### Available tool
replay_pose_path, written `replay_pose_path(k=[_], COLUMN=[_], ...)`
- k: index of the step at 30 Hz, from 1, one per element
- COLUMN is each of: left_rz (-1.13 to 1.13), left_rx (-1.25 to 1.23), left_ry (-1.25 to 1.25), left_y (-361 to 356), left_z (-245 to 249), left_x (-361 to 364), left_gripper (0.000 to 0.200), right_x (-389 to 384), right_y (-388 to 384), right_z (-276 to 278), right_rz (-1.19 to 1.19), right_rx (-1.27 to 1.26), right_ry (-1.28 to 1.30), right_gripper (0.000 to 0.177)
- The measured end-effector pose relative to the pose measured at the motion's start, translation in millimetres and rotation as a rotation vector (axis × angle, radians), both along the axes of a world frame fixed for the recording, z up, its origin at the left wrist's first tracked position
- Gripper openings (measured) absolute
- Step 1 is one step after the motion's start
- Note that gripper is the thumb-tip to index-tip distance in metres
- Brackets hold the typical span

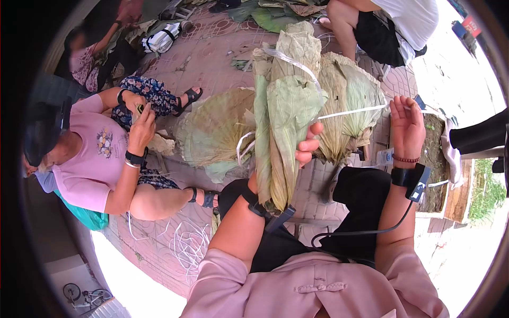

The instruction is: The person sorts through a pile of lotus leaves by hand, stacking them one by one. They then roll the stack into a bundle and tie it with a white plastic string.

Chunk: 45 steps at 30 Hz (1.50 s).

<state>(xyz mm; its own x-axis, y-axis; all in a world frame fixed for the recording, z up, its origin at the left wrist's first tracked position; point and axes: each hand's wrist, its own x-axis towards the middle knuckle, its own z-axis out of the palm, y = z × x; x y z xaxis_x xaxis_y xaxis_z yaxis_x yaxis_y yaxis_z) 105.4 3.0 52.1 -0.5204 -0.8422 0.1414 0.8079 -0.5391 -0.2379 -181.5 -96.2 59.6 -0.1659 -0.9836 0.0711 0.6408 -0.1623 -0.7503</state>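
Note:
A folded bundle of dried lotus leaves [291,111] stands upright in front of me, with my left hand [308,144] wrapped round it from behind; most of that hand is hidden by the leaves. White plastic strap [352,112] loops over the bundle's upper part and runs taut to the right. At its far end my right hand [407,124] is raised, palm toward me and fingers curled on the strap. Behind the bundle lie two fanned stacks of dried lotus leaves, a left stack [214,130] and a right stack [347,100].
A tangle of white strap [191,246] lies on the brick paving to the left. A co-worker in a pink shirt [95,153] sits close on my left. Another person [392,26] crouches at the back right. A soil-topped planter [435,159] stands at the right.

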Motion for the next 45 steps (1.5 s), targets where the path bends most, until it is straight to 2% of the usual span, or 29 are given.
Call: replay_pose_path(k=[1, 3, 4, 5, 7, 9, 10, 12, 15, 17, 19, 21, 23, 26, 28, 32, 33, 35, 37, 38, 41, 42, 45], left_rz=[0.013, -0.04, -0.04, -0.028, -0.035, 0.078, 0.056, 0.035, 0.069, 0.231, 0.23, 0.157, 0.184, 0.119, 0.125, 0.206, 0.165, 0.131, 0.069, 0.214, 0.266, 0.254, 0.262], left_rx=[-0.003, -0.058, -0.098, -0.108, -0.195, -0.142, -0.142, -0.142, -0.16, -0.115, -0.103, -0.188, -0.19, -0.224, -0.163, -0.227, -0.174, -0.124, -0.065, -0.176, -0.071, -0.147, -0.079], left_ry=[0.004, 0.021, 0.076, 0.083, 0.037, -0.006, -0.003, 0.002, -0.111, -0.522, -0.521, -0.343, -0.405, -0.292, -0.305, -0.358, -0.283, -0.21, -0.082, -0.305, -0.39, -0.478, -0.451], left_y=[2.0, 4.4, 2.4, 2.5, 4.0, 9.3, 11.1, 15.6, 21.8, 27.7, 23.6, 22.5, 24.1, 21.7, 23.5, 26.3, 24.8, 28.3, 34.1, 30.1, 36.6, 38.0, 35.1], left_z=[0.6, 2.2, -0.1, -0.9, 1.0, 11.2, 12.7, 15.3, 15.1, 7.5, 9.7, 21.2, 23.0, 25.5, 25.9, 8.7, -3.5, 3.1, 12.1, 11.0, 23.9, 27.6, 21.4], left_x=[2.8, 11.6, 14.0, 18.3, 25.4, 22.7, 22.9, 21.6, 17.5, 15.8, 14.4, 12.5, 12.0, 10.9, 11.7, 11.5, 11.5, 11.7, 10.1, 7.4, 0.3, 3.0, 0.0], left_gripper=[0.057, 0.062, 0.066, 0.066, 0.06, 0.061, 0.06, 0.059, 0.054, 0.047, 0.045, 0.046, 0.047, 0.047, 0.049, 0.049, 0.049, 0.049, 0.047, 0.046, 0.045, 0.045, 0.045], right_x=[3.6, 7.7, 9.9, 9.1, 7.6, 28.5, 40.5, 82.4, 121.1, 141.3, 146.4, 149.5, 148.7, 143.5, 144.9, 146.9, 147.1, 146.7, 147.7, 149.0, 145.5, 142.7, 136.9], right_y=[0.0, 0.8, 2.8, 3.2, 1.5, 15.7, 23.5, 56.6, 83.8, 93.1, 93.2, 90.0, 87.7, 94.4, 103.7, 109.4, 108.4, 108.4, 113.8, 116.8, 113.1, 112.7, 111.8], right_z=[1.5, 3.9, 6.6, 4.8, -3.1, 9.0, 10.1, 36.7, 53.0, 68.6, 64.9, 55.6, 49.6, 57.2, 68.5, 61.0, 58.8, 60.0, 66.1, 69.4, 60.6, 59.0, 53.2], right_rz=[0.013, -0.33, -0.422, -0.413, -0.56, -0.386, -0.219, 0.165, 0.548, 0.718, 0.66, 0.6, 0.477, 0.528, 0.542, 0.529, 0.535, 0.525, 0.497, 0.49, 0.448, 0.454, 0.482], right_rx=[-0.003, -0.034, -0.022, -0.036, -0.056, -0.079, -0.126, -0.032, 0.019, 0.065, 0.091, 0.115, 0.042, 0.087, 0.082, 0.041, 0.038, 0.012, 0.061, 0.065, 0.046, 0.045, 0.031], right_ry=[0.004, 0.365, 0.494, 0.499, 0.853, 0.91, 0.811, 0.603, 0.572, 0.392, 0.365, 0.338, 0.423, 0.372, 0.356, 0.389, 0.41, 0.437, 0.314, 0.264, 0.358, 0.359, 0.45], right_gripper=[0.022, 0.023, 0.023, 0.023, 0.022, 0.021, 0.021, 0.02, 0.025, 0.02, 0.018, 0.015, 0.012, 0.012, 0.012, 0.014, 0.014, 0.014, 0.01, 0.008, 0.009, 0.009, 0.011])
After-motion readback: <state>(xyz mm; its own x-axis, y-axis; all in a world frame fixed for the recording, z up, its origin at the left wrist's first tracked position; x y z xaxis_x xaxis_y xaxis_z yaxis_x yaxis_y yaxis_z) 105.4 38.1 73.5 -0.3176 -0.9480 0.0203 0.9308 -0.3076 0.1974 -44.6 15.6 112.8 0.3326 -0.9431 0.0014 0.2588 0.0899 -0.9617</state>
